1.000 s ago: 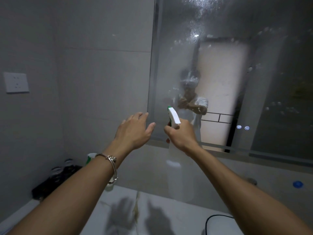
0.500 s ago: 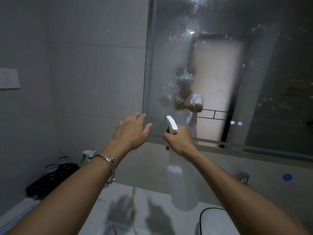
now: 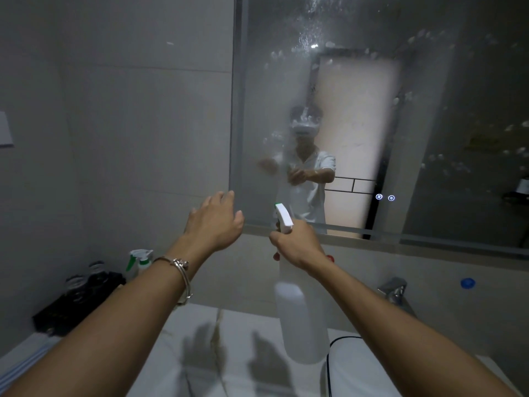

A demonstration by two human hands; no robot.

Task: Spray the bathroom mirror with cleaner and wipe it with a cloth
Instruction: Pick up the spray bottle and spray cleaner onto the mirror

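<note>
The bathroom mirror (image 3: 429,124) fills the upper right, misted and dotted with spray droplets near its top and right side. My right hand (image 3: 297,242) grips the neck of a white spray bottle (image 3: 300,313) with a green-tipped nozzle aimed at the glass. My left hand (image 3: 213,222) is raised with fingers spread and relaxed, close to the mirror's lower left corner, holding nothing. No cloth is in view.
A second spray bottle (image 3: 140,260) stands by the left wall beside a black rack (image 3: 74,299) with glasses. A chrome tap (image 3: 396,290) and a white basin (image 3: 360,365) lie at lower right. A blue cap (image 3: 468,282) sits on the ledge.
The view has shifted right and down a little, so the wall socket slid out at the left. Both hands keep the same pose in front of the mirror.
</note>
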